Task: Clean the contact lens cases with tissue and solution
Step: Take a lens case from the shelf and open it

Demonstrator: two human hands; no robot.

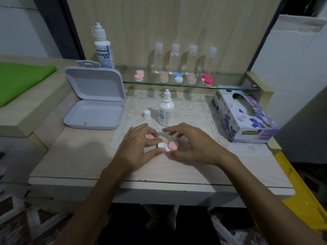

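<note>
The left hand (139,147) pinches the lens case (167,145) to keep it steady on the surface (79,156) while the right hand (191,144) grips its pink cap, probably to twist it, with the open solution bottle (166,110) waiting at twelve o'clock.

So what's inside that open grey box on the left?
The open grey box holds one small dark speck near the front wall of its tray; too small to identify. The raised lid shows nothing inside. No part of the tray is covered.
</note>
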